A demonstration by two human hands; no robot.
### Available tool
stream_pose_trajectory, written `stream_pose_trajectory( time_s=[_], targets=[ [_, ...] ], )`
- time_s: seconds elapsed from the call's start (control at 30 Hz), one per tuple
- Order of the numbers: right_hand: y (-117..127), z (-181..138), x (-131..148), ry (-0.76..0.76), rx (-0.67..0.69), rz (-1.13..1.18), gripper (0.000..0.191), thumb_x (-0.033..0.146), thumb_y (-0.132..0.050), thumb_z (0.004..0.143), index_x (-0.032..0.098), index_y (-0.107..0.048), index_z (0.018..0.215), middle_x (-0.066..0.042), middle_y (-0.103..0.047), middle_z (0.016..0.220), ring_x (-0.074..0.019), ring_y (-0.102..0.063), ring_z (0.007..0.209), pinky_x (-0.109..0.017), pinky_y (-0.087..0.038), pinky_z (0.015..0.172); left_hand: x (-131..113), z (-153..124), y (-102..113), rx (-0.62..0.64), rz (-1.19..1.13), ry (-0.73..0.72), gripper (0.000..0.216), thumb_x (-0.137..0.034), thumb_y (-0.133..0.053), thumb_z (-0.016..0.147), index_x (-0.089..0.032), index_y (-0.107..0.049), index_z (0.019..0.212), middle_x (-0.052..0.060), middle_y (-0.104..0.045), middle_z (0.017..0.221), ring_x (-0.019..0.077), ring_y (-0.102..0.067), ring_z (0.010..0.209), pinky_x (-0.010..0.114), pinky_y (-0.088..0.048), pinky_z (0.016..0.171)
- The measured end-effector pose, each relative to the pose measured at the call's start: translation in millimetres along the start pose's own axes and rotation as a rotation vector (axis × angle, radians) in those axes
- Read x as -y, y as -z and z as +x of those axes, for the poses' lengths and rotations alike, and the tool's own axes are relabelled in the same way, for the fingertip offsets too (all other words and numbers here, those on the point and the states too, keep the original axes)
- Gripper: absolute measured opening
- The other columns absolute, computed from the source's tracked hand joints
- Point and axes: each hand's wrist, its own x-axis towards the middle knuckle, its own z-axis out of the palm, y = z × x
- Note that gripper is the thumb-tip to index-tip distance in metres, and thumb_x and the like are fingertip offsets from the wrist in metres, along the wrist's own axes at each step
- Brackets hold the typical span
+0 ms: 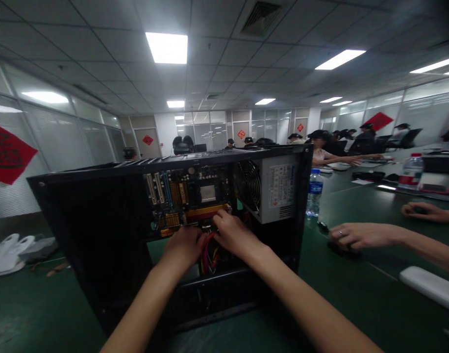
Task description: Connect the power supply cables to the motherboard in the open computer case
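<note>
An open black computer case (pixel 242 287) stands before me on the green table, its motherboard (pixel 195 191) facing me. Both my hands reach in at the board's lower edge. Between them a bundle of red, yellow and pink power cables (pixel 206 257) curves down into the case. My right hand (pixel 235 235) has its fingers bent round the top of these cables, just below the memory slots (pixel 206 211). My left hand (pixel 184 245) is closed at the board edge, thumb against the cables; its fingertips are hidden. A grey power supply (pixel 279 191) sits at the upper right, beside a fan (pixel 248 185).
To the right, another person's hand (pixel 360 237) rests over a dark mouse, with a second hand (pixel 426 212) behind. Water bottles (pixel 314 196) and a white oblong object (pixel 430 287) stand or lie there. White objects (pixel 11 252) lie at left. Several people sit farther back.
</note>
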Motion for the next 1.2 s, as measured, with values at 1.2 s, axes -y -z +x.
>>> stream_pose_trajectory(
  time_s=[1.2],
  targets=[
    [-1.9,0.4,2.9,0.082,0.069,-0.195,0.014,0.016,-0.058,0.090,0.011,-0.061,0.103,-0.012,-0.060,0.111,-0.0243,-0.055,0.108,-0.033,-0.048,0.087,3.2,-3.0,1.5,0.036,-0.055,0.000,0.034,-0.035,-0.044,0.095,-0.021,-0.075,0.092,0.012,-0.075,0.102,0.0281,-0.070,0.095,0.034,-0.047,0.074]
  ],
)
